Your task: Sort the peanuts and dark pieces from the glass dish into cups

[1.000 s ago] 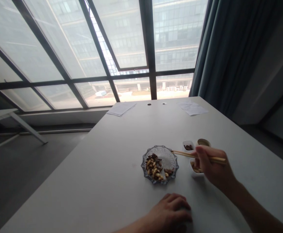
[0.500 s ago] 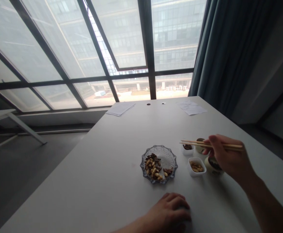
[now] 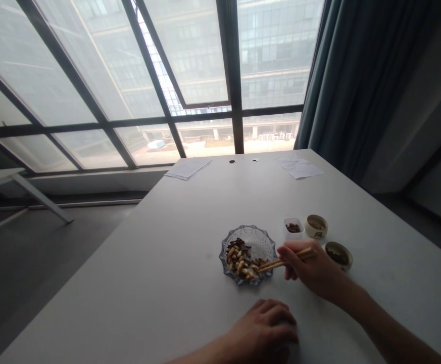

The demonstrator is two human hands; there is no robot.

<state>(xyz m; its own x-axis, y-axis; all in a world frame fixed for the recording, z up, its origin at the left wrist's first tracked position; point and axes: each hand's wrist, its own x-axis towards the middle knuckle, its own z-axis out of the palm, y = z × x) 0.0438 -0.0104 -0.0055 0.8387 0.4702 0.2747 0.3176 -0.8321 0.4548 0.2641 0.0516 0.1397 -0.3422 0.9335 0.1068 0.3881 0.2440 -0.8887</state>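
My right hand (image 3: 309,268) is closed around a pair of wooden chopsticks (image 3: 275,264). Their tips reach down into a scalloped clear glass dish (image 3: 263,241), at the small brown pieces and peanuts on its right side. Peanuts (image 3: 239,263) and dark brown strips (image 3: 239,244) fill the dish's left part. Whether the tips pinch anything is too small to tell. Nearer to me, my left hand (image 3: 263,323) rests on the white table with its fingers loosely bent and nothing visible in it. The white tub of peanuts is hidden behind my right hand.
Behind my right hand stand a small white tub (image 3: 293,234) of dark pieces and two cream ceramic bowls, one farther back (image 3: 316,231) and one nearer (image 3: 339,255). Papers (image 3: 188,169) lie at the table's far left corner, and another sheet (image 3: 299,168) at the far right.
My right hand has moved left and down from above the tubs, bringing the chopstick tips into the glass dish. The rear ceramic bowl is now uncovered. My left hand has stayed put.
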